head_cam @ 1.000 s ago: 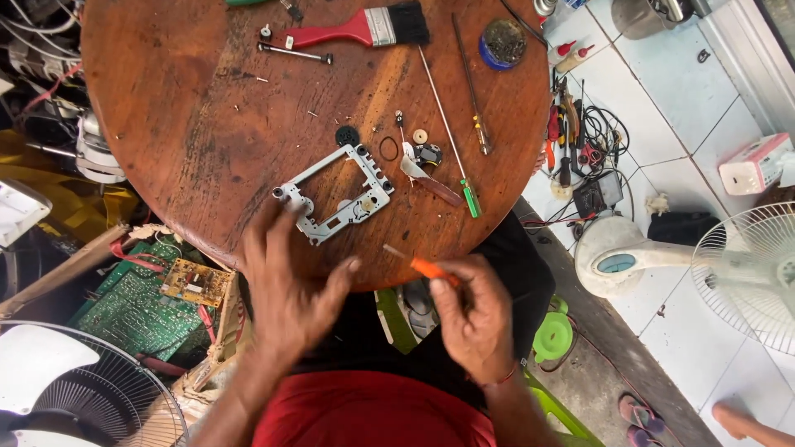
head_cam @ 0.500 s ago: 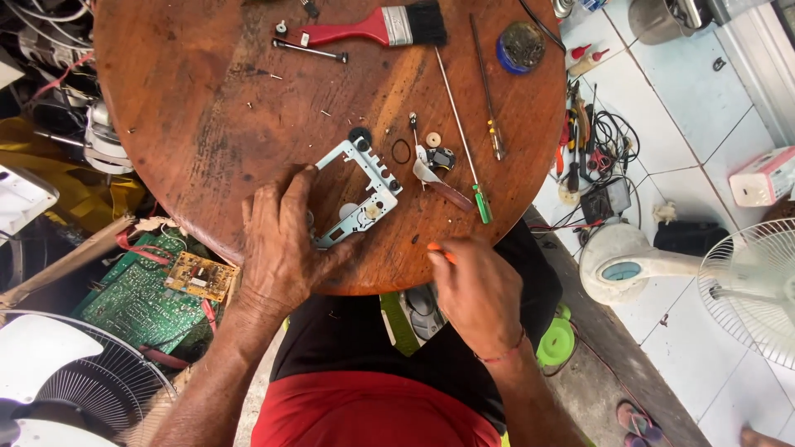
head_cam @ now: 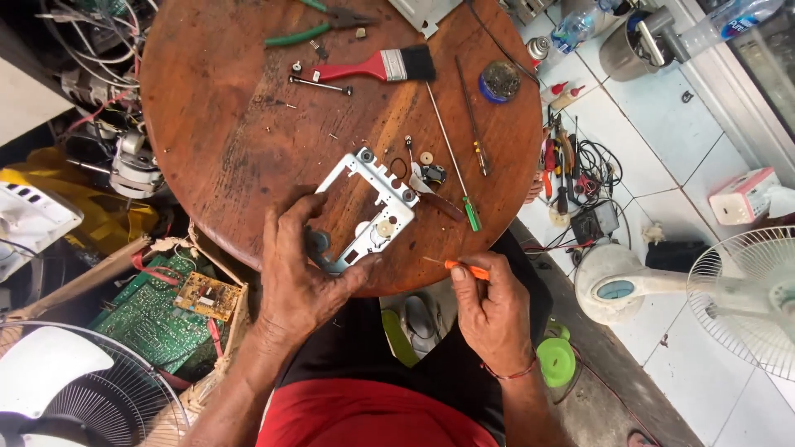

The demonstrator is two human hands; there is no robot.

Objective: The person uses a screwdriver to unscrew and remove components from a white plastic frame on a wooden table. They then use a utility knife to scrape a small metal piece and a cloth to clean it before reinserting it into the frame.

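Round wooden table (head_cam: 224, 124), worn and reddish, occupying the upper centre. Grey metal frame (head_cam: 368, 211), rectangular and open-centred, lying near the 6 o'clock edge of the table, long axis running from 7 o'clock to 1 o'clock. Left hand (head_cam: 298, 269) curled around the frame's lower end, gripping it. Right hand (head_cam: 493, 306) at 4 o'clock of the frame, fingers pinching a small orange-handled screwdriver (head_cam: 460, 266), tip pointing to 9 o'clock. Red-handled paintbrush (head_cam: 377, 65) at 12 o'clock. Pink-and-white box (head_cam: 743, 195) on the tiled floor, far 3 o'clock.

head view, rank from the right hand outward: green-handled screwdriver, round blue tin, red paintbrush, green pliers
From the right hand:
1. green-handled screwdriver, just above it on the table
2. round blue tin, farther up, right edge
3. red paintbrush, upper middle
4. green pliers, far top edge
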